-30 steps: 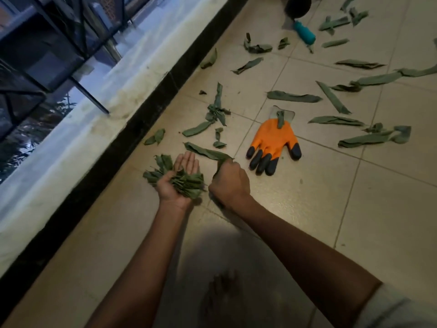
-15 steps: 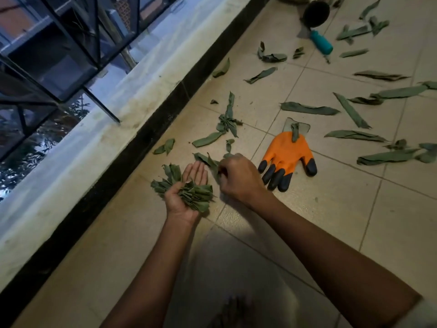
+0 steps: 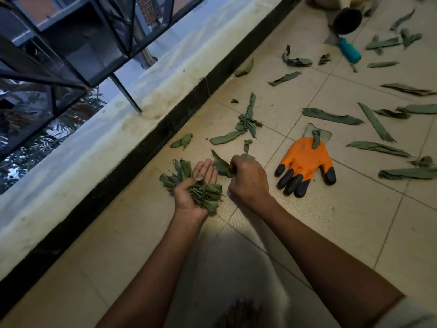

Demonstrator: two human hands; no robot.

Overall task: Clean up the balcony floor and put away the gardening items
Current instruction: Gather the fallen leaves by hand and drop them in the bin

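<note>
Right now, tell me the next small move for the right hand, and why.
Probably bring the right hand over and lay its leaf on the bunch in the left hand. The right hand already pinches that leaf just beside the left palm, which lies face up with its thumb pinning the bunch. More leaves and the glove wait on the floor.

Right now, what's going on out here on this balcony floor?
A person is gathering fallen green leaves off the tiled floor. The left hand holds a bunch of gathered green leaves, while the right hand pinches another leaf beside it. Many loose leaves, an orange glove with black fingertips and a teal-handled tool are still on the floor.
</note>
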